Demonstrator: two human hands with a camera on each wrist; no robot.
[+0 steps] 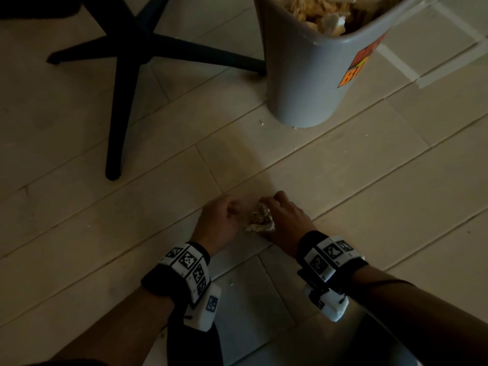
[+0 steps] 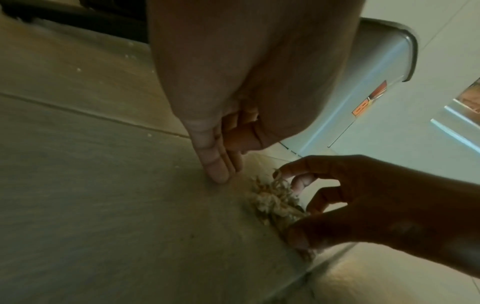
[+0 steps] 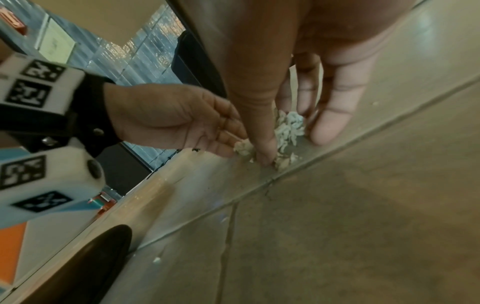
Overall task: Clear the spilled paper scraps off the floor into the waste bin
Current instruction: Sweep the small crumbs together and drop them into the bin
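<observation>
A small heap of pale paper scraps [image 1: 260, 220] lies on the light plank floor [image 1: 369, 194] between my two hands. My left hand [image 1: 220, 216] stands left of the heap, its straight fingers [image 2: 217, 170] tipped down onto the floor and touching the heap's edge in the right wrist view. My right hand [image 1: 281, 213] cups the heap from the right, thumb [image 3: 263, 148] and curled fingers [image 2: 298, 181] closing round the paper scraps [image 3: 288, 127]. The grey waste bin [image 1: 303, 80], stuffed with paper, stands upright on the floor beyond the hands.
A dark chair base [image 1: 126, 48] with splayed legs stands at the far left, one leg reaching the bin. Tiny crumbs [image 1: 262, 122] dot the floor near the bin's foot. An orange sticker [image 1: 356, 67] marks the bin's side. My dark knee [image 1: 195, 344] is low between my forearms.
</observation>
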